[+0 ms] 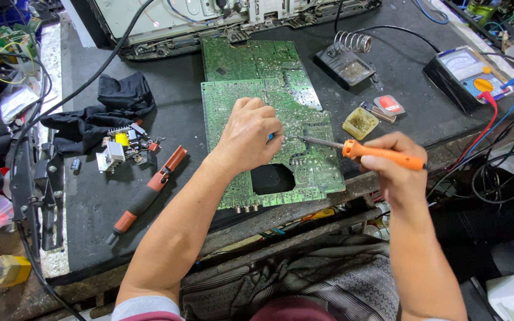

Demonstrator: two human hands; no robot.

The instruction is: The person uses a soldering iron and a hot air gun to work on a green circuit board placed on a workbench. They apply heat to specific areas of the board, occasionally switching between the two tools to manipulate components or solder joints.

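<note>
Pinning the stiff, fragile green circuit board [251,98] mid-frame, the left hand [250,134] presses flat while the right hand [395,161] clamps the light orange-handled soldering iron [364,150].

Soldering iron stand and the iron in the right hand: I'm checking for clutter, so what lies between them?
In the head view, between the stand and the orange-handled iron lie a yellowish flux pad and a small red-lidded tin on the dark bench.

Matt green circuit board [251,89], glossy orange plastic soldering iron [382,154], crumpled black cloth [111,107].
</note>
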